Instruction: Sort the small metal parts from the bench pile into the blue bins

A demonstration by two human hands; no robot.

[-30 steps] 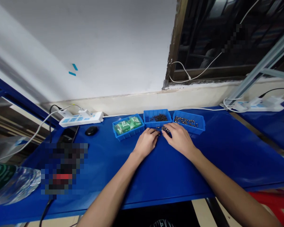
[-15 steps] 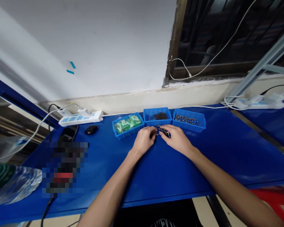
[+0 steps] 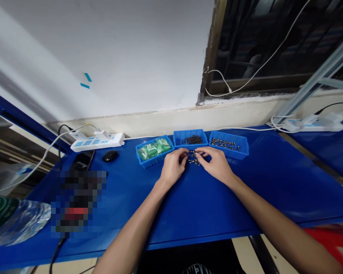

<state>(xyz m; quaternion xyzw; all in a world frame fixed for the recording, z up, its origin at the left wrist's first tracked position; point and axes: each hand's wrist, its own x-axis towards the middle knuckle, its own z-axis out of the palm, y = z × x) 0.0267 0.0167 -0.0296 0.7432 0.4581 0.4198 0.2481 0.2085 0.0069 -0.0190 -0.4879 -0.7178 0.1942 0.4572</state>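
A small metal part (image 3: 192, 152) lies between the fingertips of the two hands, over the counter (image 3: 188, 213) and just on the near side of the middle bin. Its long axis seems to run roughly left to right, from one hand towards the other; which end is the head is too small to tell. It looks light, stiff and hard to damage, though its shiny surface could be slippery. A pinch around the middle of its length would probably suit it better than one at the tip.

Just nearer lies a loose cluster of similar metal parts (image 3: 193, 161), pointing several ways; one at its right edge slants towards the near right.

The left hand (image 3: 172, 166) has its thumb and forefinger curved towards each other, their tips by the metal part. The right hand (image 3: 215, 161) faces it, thumb and forefinger drawn close together at the part's right end. Whether either pair of fingers actually pinches it, I cannot tell.

Beyond the hands, three blue bins stand in a row: the left bin (image 3: 155, 161) holds green and white packets (image 3: 153, 149), the middle bin (image 3: 184, 146) short dark pieces (image 3: 194, 140), and the right bin (image 3: 236, 154) longer shiny pieces (image 3: 224, 144), lying at mixed angles. Farther left are a black mouse (image 3: 110, 156) and a white power strip (image 3: 103, 142).
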